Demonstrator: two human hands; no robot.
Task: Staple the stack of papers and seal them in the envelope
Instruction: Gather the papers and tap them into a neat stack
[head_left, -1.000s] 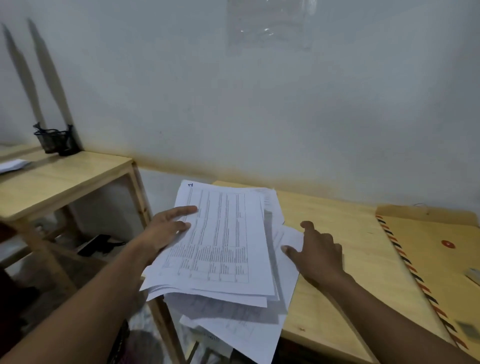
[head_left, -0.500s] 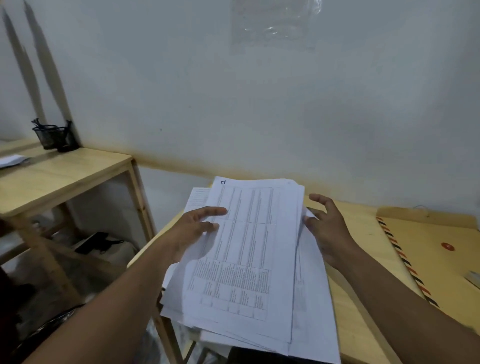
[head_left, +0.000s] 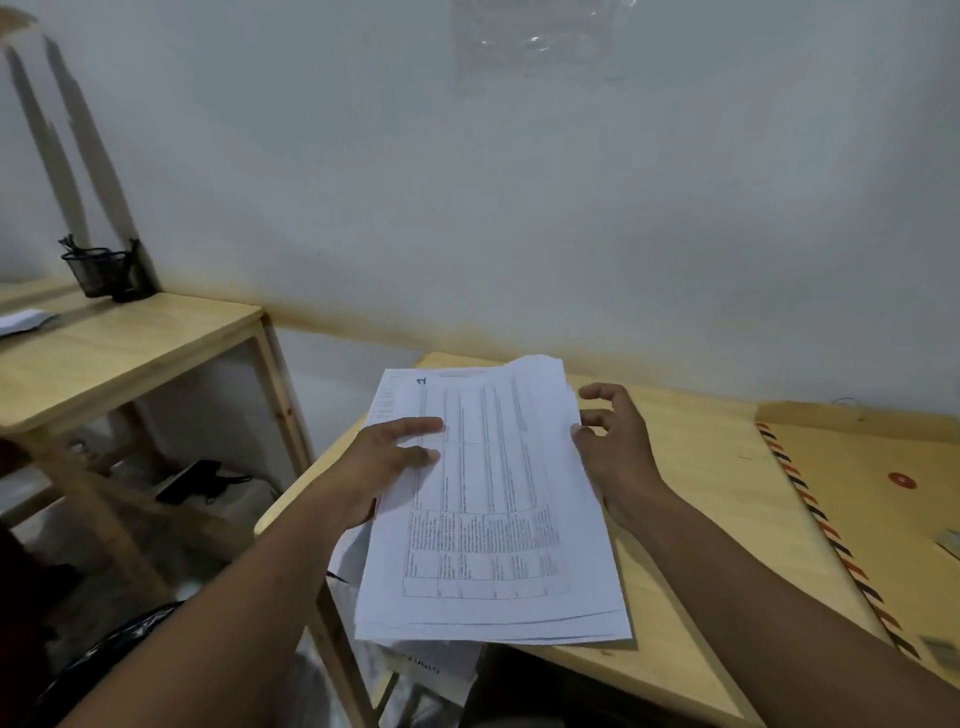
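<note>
Room: pale wall (head_left: 519, 234) behind a wooden desk (head_left: 701, 493); a second table (head_left: 130, 343) on the left carries a black pen cup (head_left: 101, 270).
Head view, papers (head_left: 493, 519): they lie lengthwise on the desk's left part, with the near end hanging past the desk edge. The sheets are fanned and the edges are not flush, most plainly at the far corners and along the near end.
Left hand (head_left: 384, 462): rests on the papers' left side, fingers straight and flat on the top sheet. The thumb is hidden, so I cannot tell whether it pinches from below.
Right hand (head_left: 618, 452): sits at the papers' right edge with fingers loosely curled and spread. The thumb tip touches the paper edge, and the hand grips nothing.
Envelope (head_left: 872, 519): brown with a striped border and a red button, flat on the desk's right side and well apart from the papers.
Stapler: not made out. The grey bits (head_left: 948, 540) at the right edge are too blurred to name.
Step, as I judge it: squaring the sheets before stapling, so the task is at an early stage.
Risk 1: the overhanging near end could tip or shed lower sheets to the floor if the left hand lifts.
Risk 2: stapling while the sheets are fanned would miss some corners, leaving pages loose.
Risk 3: a skewed stack may snag on the envelope mouth and crumple.
</note>
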